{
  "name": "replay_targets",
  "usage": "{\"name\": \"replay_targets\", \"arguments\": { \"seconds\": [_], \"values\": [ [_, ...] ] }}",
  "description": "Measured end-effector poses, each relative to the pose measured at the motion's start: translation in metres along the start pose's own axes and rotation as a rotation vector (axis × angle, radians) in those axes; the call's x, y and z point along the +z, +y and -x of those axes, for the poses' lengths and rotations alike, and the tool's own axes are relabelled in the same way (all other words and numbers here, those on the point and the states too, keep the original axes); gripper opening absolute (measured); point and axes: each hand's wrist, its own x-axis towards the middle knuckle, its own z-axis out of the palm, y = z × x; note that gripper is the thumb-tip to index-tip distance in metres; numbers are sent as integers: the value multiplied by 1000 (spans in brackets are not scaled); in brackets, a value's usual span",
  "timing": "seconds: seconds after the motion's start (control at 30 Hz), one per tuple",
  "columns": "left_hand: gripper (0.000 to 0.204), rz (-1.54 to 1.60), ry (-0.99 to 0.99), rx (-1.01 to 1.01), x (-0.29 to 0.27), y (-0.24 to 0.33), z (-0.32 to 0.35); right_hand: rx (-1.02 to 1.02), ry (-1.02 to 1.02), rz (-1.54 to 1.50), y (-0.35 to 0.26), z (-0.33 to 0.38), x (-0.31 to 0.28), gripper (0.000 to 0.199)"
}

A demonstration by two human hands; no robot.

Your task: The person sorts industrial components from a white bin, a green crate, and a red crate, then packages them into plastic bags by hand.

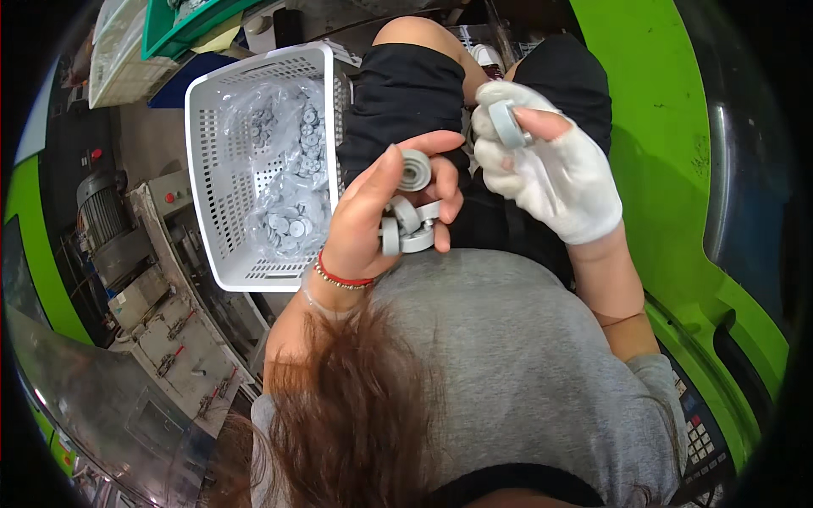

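Observation:
My bare left hand [367,203] is curled around several small round grey caps. One grey cap [415,170] shows its ringed hollow side between thumb and forefinger, and more grey caps [406,215] are bunched in the palm below it. My right hand [559,173], in a white glove with the thumb bare, pinches a single grey cap [508,125] between thumb and fingers, with a short stem showing on it. Both hands are over my lap, a little apart from each other. Whether the left hand holds more caps behind its fingers is hidden.
A white slotted plastic basket [332,89] at my left holds clear bags of grey parts [292,220]. Beyond it stand a green bin [158,32] and a cream crate [127,63]. A green machine panel [648,127] runs along my right, with a keypad [699,440] lower down.

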Motion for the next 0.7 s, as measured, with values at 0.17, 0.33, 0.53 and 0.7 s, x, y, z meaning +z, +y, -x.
{"name": "replay_targets", "arguments": {
  "seconds": [0.17,0.33,0.53,0.7],
  "values": [
    [55,-10,-1,40,-3,1,2,204,49,-380,5,-7,-6,27],
    [61,-37,-33,44,-5,0,0,227,57,-428,12,-6,-10,20],
    [73,-37,-32,32,1,4,-1,104,-4,-41,2,-2,3,37],
    [63,-255,-36,-20,2,7,3,-351,1,1459,1,1,27,31]
  ]
}}
